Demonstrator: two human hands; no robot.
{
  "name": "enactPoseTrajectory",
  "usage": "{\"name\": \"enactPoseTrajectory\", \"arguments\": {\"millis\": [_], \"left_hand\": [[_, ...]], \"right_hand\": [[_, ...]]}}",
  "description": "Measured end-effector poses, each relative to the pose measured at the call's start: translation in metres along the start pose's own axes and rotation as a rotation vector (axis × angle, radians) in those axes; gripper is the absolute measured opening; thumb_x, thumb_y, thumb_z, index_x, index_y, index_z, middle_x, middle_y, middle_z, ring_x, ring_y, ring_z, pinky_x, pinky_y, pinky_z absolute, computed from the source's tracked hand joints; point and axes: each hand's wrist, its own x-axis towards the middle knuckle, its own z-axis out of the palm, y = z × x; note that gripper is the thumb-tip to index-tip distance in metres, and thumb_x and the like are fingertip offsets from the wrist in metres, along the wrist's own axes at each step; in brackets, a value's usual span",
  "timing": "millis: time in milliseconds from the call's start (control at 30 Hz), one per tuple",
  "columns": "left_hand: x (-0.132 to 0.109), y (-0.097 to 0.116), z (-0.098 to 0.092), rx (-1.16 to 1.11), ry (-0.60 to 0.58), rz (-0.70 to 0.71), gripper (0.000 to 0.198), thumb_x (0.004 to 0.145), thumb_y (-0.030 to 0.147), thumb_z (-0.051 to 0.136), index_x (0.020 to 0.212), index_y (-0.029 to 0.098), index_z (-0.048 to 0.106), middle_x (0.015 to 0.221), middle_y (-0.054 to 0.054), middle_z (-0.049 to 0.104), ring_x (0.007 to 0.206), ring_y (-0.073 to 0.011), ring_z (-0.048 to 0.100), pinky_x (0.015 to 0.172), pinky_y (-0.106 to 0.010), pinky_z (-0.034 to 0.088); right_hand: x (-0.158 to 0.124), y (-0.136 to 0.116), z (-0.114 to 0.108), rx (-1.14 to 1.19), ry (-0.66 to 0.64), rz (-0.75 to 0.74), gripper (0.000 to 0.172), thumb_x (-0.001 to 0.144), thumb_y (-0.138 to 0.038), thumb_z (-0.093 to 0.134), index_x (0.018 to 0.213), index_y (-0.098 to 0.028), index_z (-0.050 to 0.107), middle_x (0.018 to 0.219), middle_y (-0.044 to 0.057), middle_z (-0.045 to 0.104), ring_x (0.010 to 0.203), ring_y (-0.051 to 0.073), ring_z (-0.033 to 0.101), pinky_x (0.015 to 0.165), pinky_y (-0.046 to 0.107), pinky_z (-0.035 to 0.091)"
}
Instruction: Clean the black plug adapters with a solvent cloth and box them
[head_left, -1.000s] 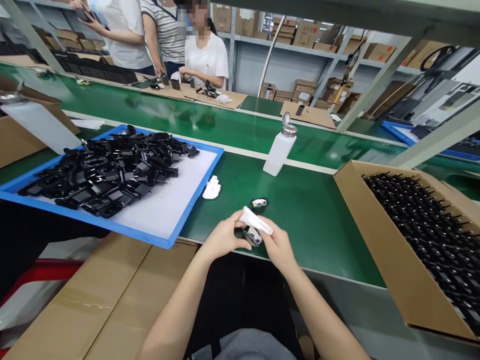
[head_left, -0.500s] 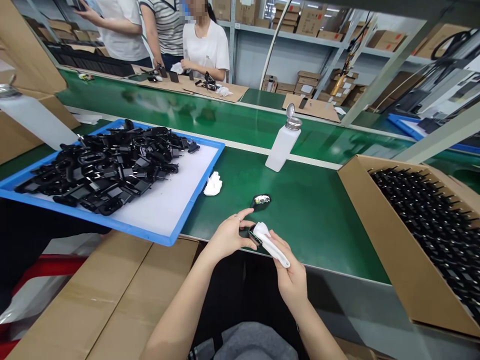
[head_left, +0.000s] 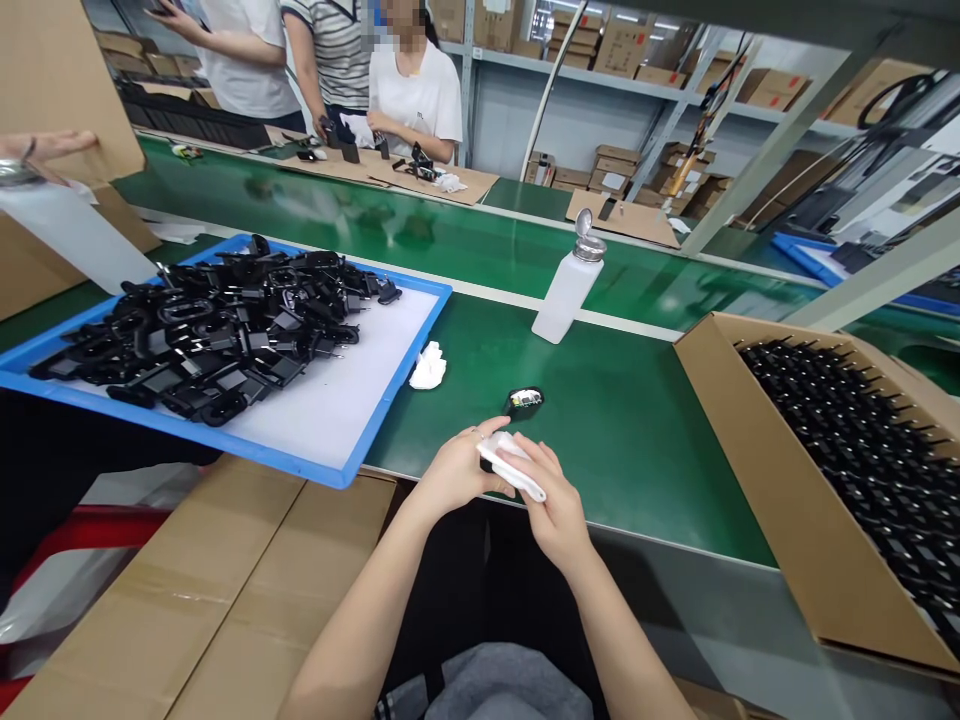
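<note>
My left hand (head_left: pixel 459 468) is closed around a small black plastic housing (head_left: pixel 486 464), mostly hidden by fingers and cloth. In my right hand (head_left: pixel 556 505) is a white flat tool (head_left: pixel 531 487) with a hole in its handle end. White cloth (head_left: pixel 512 450) is bunched around that tool under my fingers, and it lies over the black housing. Just beyond my hands, a similar black housing (head_left: pixel 524 403) rests on the green bench, its open face showing pale parts inside. A crumpled white cloth (head_left: pixel 428 366) lies to its left.
A blue-rimmed tray (head_left: pixel 341 470) heaped with black plug-like parts is at left. A white pump bottle (head_left: pixel 568 290) stands behind; another bottle (head_left: pixel 75 230) is far left, near another person's hand (head_left: pixel 56 147). A cardboard box (head_left: pixel 750 470) of black parts sits right. People stand across the bench.
My right hand has moved left with the white tool and cloth, which now cover the housing in my left hand. Another person's hand has appeared at the far left.
</note>
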Motion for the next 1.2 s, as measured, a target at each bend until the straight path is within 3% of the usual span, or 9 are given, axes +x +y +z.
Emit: {"name": "enactPoseTrajectory", "arguments": {"millis": [167,300,467,533,633,800,933,1067,1200], "left_hand": [[0.001,0.000,0.000,0.099,-0.057,0.084,0.050,0.062,0.022,0.054,0.110,0.021,0.042,0.102,0.000,0.056,0.100,-0.0181,0.044,0.090,-0.032,0.027],[0.004,-0.004,0.001,0.082,-0.069,0.064,0.060,0.056,0.026,0.060,0.112,0.024,0.039,0.091,0.004,0.061,0.097,-0.0179,0.045,0.093,-0.034,0.022],[0.004,-0.003,0.001,0.051,-0.056,-0.017,0.067,0.047,0.027,0.066,0.110,0.026,0.041,0.091,0.004,0.061,0.099,-0.0201,0.043,0.086,-0.032,0.030],[0.003,-0.001,0.001,0.043,-0.055,-0.020,0.066,0.047,0.025,0.066,0.109,0.026,0.042,0.091,0.003,0.061,0.096,-0.0190,0.046,0.086,-0.032,0.031],[0.002,0.001,0.002,0.057,-0.055,-0.012,0.062,0.050,0.026,0.064,0.108,0.025,0.043,0.092,0.002,0.061,0.091,-0.0174,0.050,0.088,-0.032,0.029],[0.005,-0.007,0.001,0.177,-0.036,-0.076,0.061,0.053,0.031,0.060,0.111,0.023,0.040,0.092,0.000,0.060,0.082,-0.0185,0.053,0.078,-0.032,0.038],[0.006,-0.020,0.001,0.211,-0.004,-0.002,0.055,0.053,0.036,0.060,0.105,0.024,0.046,0.091,-0.001,0.059,0.079,-0.0177,0.054,0.072,-0.029,0.042],[0.007,-0.027,0.006,0.253,0.117,0.078,0.045,0.054,0.040,0.059,0.095,0.025,0.052,0.091,-0.001,0.057,0.083,-0.0186,0.053,0.072,-0.030,0.043],[0.002,-0.018,0.015,0.222,0.288,0.115,0.033,0.061,0.030,0.056,0.093,0.022,0.052,0.091,-0.002,0.056,0.088,-0.0175,0.050,0.078,-0.031,0.041]], "right_hand": [[-0.016,0.013,-0.017,-0.026,-0.110,-0.114,0.037,0.077,-0.009,0.036,0.106,-0.030,0.044,0.104,-0.001,0.054,0.114,0.018,0.028,0.094,0.047,0.015],[-0.031,0.016,-0.044,-0.046,-0.188,-0.080,0.034,0.077,-0.012,0.036,0.104,-0.029,0.046,0.102,-0.001,0.056,0.113,0.019,0.030,0.094,0.046,0.015],[-0.027,0.027,-0.088,-0.072,-0.214,0.339,0.024,0.076,-0.023,0.036,0.091,-0.019,0.054,0.095,0.005,0.058,0.091,0.021,0.051,0.079,0.037,0.038],[-0.010,0.030,-0.098,-0.052,-0.174,0.523,0.025,0.075,-0.024,0.036,0.090,-0.016,0.054,0.092,0.006,0.059,0.082,0.019,0.054,0.071,0.032,0.043],[0.023,0.027,-0.100,-0.061,-0.229,0.649,0.028,0.074,-0.021,0.037,0.097,-0.013,0.050,0.093,0.007,0.059,0.079,0.018,0.056,0.066,0.029,0.044],[0.051,0.001,-0.115,-0.584,-0.087,0.621,0.053,0.069,-0.021,0.050,0.118,-0.010,0.032,0.120,0.013,0.038,0.105,0.025,0.039,0.084,0.038,0.033],[0.040,-0.023,-0.166,-0.897,-0.125,0.656,0.036,0.074,-0.024,0.043,0.109,-0.016,0.045,0.111,0.007,0.049,0.100,0.022,0.044,0.084,0.035,0.035],[0.032,-0.017,-0.226,-1.081,-0.154,0.890,0.030,0.074,-0.027,0.041,0.101,-0.018,0.051,0.105,0.006,0.053,0.093,0.022,0.050,0.076,0.033,0.040],[0.045,0.003,-0.233,-1.109,-0.289,0.841,0.031,0.075,-0.031,0.039,0.099,-0.016,0.052,0.103,0.008,0.055,0.091,0.024,0.051,0.077,0.035,0.041]]}}
